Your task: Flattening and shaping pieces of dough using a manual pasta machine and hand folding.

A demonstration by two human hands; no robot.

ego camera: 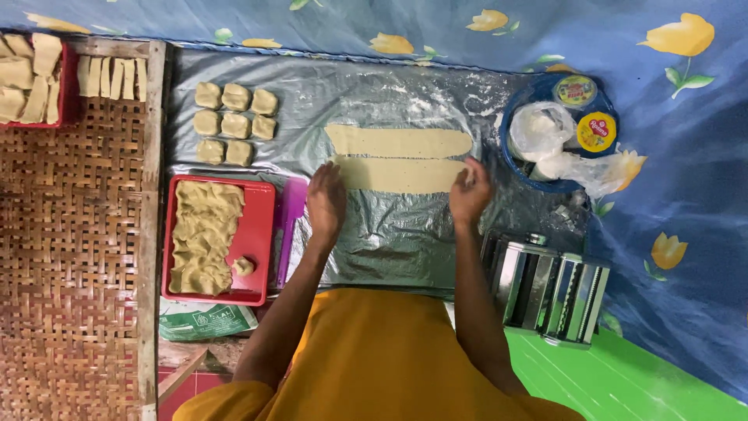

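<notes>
Near dough strip (399, 175): long, flat, pale beige, smooth-surfaced, lying on a floured silver plastic sheet (389, 242) parallel to a second dough strip (399, 141) just beyond it. Left hand (326, 201) rests palm-down at the strip's left end, grip released. Right hand (470, 192) pinches the right end with curled fingers. A metal pasta roller (545, 288) stands to the right.

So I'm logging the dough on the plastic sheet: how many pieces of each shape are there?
Long flat dough strips: 2
Small square dough blocks: 8
Total: 10
The left hand and right hand are at the ends of the nearer strip.
</notes>
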